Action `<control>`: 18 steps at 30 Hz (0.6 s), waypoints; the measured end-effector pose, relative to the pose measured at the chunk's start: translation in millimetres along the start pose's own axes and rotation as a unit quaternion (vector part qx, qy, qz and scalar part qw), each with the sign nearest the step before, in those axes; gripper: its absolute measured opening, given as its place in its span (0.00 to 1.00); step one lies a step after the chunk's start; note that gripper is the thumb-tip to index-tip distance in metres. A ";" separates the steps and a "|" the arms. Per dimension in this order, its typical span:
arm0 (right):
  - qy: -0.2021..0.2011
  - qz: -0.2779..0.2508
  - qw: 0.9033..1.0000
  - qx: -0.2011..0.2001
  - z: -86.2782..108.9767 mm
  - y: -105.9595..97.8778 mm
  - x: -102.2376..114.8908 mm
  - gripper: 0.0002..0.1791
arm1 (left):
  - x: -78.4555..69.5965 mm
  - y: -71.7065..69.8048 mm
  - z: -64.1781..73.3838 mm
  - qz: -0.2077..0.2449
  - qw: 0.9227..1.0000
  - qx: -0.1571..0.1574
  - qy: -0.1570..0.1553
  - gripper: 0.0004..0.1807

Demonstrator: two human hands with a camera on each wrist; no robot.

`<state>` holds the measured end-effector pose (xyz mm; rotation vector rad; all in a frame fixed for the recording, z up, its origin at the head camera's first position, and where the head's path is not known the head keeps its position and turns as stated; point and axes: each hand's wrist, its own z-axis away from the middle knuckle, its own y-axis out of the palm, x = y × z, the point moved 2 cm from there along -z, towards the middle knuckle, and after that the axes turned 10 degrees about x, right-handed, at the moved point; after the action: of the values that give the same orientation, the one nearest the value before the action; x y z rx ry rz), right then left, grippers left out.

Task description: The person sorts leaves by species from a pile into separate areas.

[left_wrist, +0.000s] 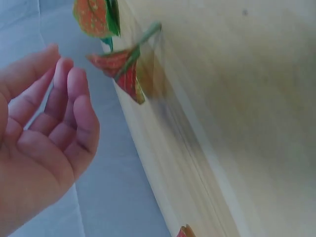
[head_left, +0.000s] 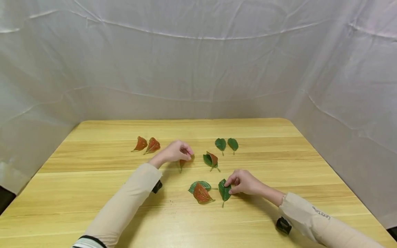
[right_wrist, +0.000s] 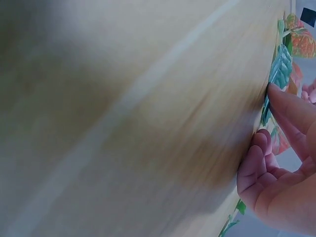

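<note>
My left hand (head_left: 178, 151) is over a red leaf (head_left: 182, 163), partly hidden in the head view. The left wrist view shows its fingers loosely bent, with a small gap between the fingertips and that leaf. My right hand (head_left: 245, 182) holds a dark green leaf (head_left: 224, 190) at its right edge with thumb and forefinger, low at the tabletop. Left of it, a red leaf (head_left: 202, 193) lies across a green leaf (head_left: 203, 184). Farther back, another red leaf (head_left: 213, 158) overlaps a green leaf (head_left: 207, 160), their stems crossing.
Two red leaves, one (head_left: 141, 143) beside another (head_left: 153, 145), lie at the back left of the wooden table (head_left: 93, 182). At the back right are two green leaves, one (head_left: 220, 143) next to another (head_left: 233, 144). Pale cloth (head_left: 192, 75) hangs round the table.
</note>
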<state>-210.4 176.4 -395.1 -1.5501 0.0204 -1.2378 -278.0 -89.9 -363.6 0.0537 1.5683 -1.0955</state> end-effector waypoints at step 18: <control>-0.002 -0.011 1.000 0.002 -0.4 -0.3 -0.6 0.09 | -16.2 27.8 8.8 0.052 0.980 0.178 0.077 0.11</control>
<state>-211.1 176.6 -395.4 -1.5539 -0.0009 -1.2507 -250.1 -71.8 -366.5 0.4674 1.4698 -1.3016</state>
